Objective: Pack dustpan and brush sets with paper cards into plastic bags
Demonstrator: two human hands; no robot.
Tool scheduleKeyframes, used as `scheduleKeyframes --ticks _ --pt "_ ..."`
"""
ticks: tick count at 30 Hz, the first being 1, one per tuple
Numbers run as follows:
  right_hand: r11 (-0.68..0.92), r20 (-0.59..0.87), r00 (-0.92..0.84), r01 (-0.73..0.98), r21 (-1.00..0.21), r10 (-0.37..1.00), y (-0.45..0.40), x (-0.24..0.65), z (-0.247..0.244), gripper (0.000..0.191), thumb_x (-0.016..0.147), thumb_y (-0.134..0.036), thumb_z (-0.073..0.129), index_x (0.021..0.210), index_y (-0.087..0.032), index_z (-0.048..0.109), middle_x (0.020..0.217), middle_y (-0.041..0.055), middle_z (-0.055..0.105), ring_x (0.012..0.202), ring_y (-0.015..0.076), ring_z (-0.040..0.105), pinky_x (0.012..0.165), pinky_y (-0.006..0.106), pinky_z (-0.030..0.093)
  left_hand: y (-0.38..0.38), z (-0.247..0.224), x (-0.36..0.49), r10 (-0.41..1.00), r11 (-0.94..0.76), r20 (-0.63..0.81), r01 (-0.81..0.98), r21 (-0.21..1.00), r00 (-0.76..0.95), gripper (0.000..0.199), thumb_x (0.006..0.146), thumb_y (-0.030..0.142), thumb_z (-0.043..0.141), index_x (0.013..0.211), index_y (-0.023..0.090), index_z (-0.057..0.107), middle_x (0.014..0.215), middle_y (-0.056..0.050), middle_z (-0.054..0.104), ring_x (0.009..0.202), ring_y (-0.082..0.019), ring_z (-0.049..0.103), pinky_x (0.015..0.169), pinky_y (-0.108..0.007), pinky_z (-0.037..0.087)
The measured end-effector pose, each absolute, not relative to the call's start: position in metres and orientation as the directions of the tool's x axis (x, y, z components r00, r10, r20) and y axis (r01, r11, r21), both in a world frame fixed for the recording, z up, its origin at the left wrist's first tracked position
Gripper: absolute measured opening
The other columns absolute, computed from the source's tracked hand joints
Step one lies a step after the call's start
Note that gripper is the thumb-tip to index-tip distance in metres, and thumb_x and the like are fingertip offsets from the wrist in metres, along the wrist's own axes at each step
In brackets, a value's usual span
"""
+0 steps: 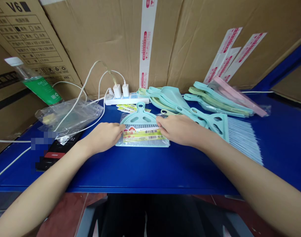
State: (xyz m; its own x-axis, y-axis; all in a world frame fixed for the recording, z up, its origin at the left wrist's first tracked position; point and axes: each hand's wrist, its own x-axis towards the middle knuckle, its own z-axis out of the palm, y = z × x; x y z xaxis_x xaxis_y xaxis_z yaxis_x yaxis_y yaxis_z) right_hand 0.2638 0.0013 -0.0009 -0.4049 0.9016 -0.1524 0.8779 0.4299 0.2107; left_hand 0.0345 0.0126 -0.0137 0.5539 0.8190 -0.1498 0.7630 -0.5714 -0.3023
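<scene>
A light-blue dustpan and brush set (137,119) lies flat on the blue table, handle pointing away, in clear plastic wrap with a yellow-green printed label across the bristles. My left hand (107,134) pinches the wrap at its left edge, fingers curled. On the opposite edge, my right hand (176,128) is closed with thumb and fingers together on the wrap. Just beyond my right wrist lie loose light-blue brushes (220,123), their pale bristles fanning right. Several labels (128,108) rest behind the set. What exactly each fingertip presses on is partly hidden.
Light-blue and green dustpans (171,93) lie at the back. Wrapped sets (219,98), one pink, are stacked farther right. A power strip (128,99) with white cables, crumpled plastic bags (71,115), a bottle (41,89) and a phone (55,153) occupy the left. Cardboard boxes (111,39) stand behind.
</scene>
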Motion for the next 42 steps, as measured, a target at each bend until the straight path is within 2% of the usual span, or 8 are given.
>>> scheduleKeyframes --ticks 6,11,18,23,28,32,35,42 --pt "0.484 -0.007 -0.491 0.857 0.177 0.871 0.0 0.261 -0.002 0.028 0.093 -0.016 0.034 0.095 -0.014 0.062 0.071 0.0081 0.064 0.06 0.0175 0.052 0.052 0.03 0.019 0.013 -0.013 0.034 0.818 -0.573 -0.156 0.761 -0.304 0.553 0.031 0.096 0.023 0.028 0.095 0.018 0.058 0.085 -0.007 0.069 0.072 -0.022 0.067 0.065 -0.032 0.05" --pt "0.695 0.034 -0.698 0.716 0.069 0.715 0.003 0.258 -0.008 0.026 0.095 -0.019 0.041 0.09 -0.016 0.066 0.077 0.0084 0.066 0.078 0.0213 0.056 0.06 0.031 0.027 0.012 -0.013 0.035 0.821 -0.569 -0.15 0.764 -0.305 0.552 0.03 0.096 0.022 0.029 0.095 0.018 0.059 0.084 -0.007 0.069 0.071 -0.022 0.067 0.063 -0.031 0.049" --pt "0.736 0.007 -0.736 0.677 -0.022 0.677 0.009 0.263 -0.018 0.029 0.094 -0.025 0.049 0.116 -0.019 0.068 0.085 0.0083 0.068 0.082 0.021 0.056 0.063 0.03 0.031 0.012 -0.011 0.037 0.82 -0.57 -0.152 0.759 -0.315 0.552 0.031 0.095 0.022 0.029 0.096 0.018 0.06 0.085 -0.007 0.07 0.071 -0.021 0.068 0.062 -0.03 0.048" --pt "0.739 -0.009 -0.74 0.673 -0.028 0.673 0.008 0.263 -0.016 0.03 0.092 -0.023 0.05 0.116 -0.019 0.069 0.077 0.0079 0.066 0.083 0.0224 0.055 0.063 0.031 0.029 0.008 -0.008 0.042 0.852 -0.518 -0.16 0.755 -0.402 0.499 0.034 0.095 0.023 0.029 0.094 0.018 0.062 0.07 -0.007 0.069 0.066 -0.024 0.068 0.058 -0.031 0.045" --pt "0.733 -0.008 -0.733 0.68 -0.021 0.68 0.007 0.263 -0.015 0.034 0.091 -0.022 0.049 0.119 -0.02 0.068 0.076 0.0077 0.066 0.073 0.0203 0.055 0.063 0.031 0.03 0.005 -0.009 0.044 0.823 -0.54 -0.049 0.752 -0.379 0.566 0.031 0.09 0.02 0.033 0.086 0.019 0.064 0.066 -0.006 0.069 0.064 -0.022 0.067 0.058 -0.03 0.045" --pt "0.727 -0.02 -0.729 0.685 -0.046 0.685 0.006 0.262 -0.013 0.036 0.09 -0.021 0.049 0.12 -0.02 0.068 0.075 0.007 0.069 0.068 0.0192 0.057 0.066 0.031 0.033 0.004 -0.014 0.044 0.688 -0.705 -0.025 0.66 -0.26 0.725 0.034 0.091 0.018 0.034 0.107 0.02 0.063 0.088 -0.007 0.073 0.076 -0.02 0.069 0.067 -0.03 0.05" --pt "0.731 -0.03 -0.734 0.679 -0.069 0.678 0.005 0.26 -0.012 0.037 0.09 -0.018 0.048 0.121 -0.02 0.067 0.08 0.0076 0.072 0.072 0.02 0.06 0.07 0.033 0.035 0.004 -0.018 0.044 0.629 -0.772 -0.068 0.613 -0.17 0.774 0.043 0.092 0.015 0.035 0.131 0.023 0.052 0.11 -0.007 0.071 0.082 -0.02 0.07 0.071 -0.032 0.052" --pt "0.731 -0.051 -0.737 0.676 -0.093 0.674 0.006 0.26 -0.01 0.031 0.091 -0.016 0.047 0.113 -0.016 0.069 0.086 0.009 0.073 0.077 0.021 0.062 0.071 0.034 0.035 0.002 -0.015 0.045 0.661 -0.747 -0.1 0.642 -0.173 0.743 0.047 0.092 0.015 0.035 0.137 0.025 0.048 0.107 -0.007 0.07 0.081 -0.02 0.07 0.07 -0.031 0.053"
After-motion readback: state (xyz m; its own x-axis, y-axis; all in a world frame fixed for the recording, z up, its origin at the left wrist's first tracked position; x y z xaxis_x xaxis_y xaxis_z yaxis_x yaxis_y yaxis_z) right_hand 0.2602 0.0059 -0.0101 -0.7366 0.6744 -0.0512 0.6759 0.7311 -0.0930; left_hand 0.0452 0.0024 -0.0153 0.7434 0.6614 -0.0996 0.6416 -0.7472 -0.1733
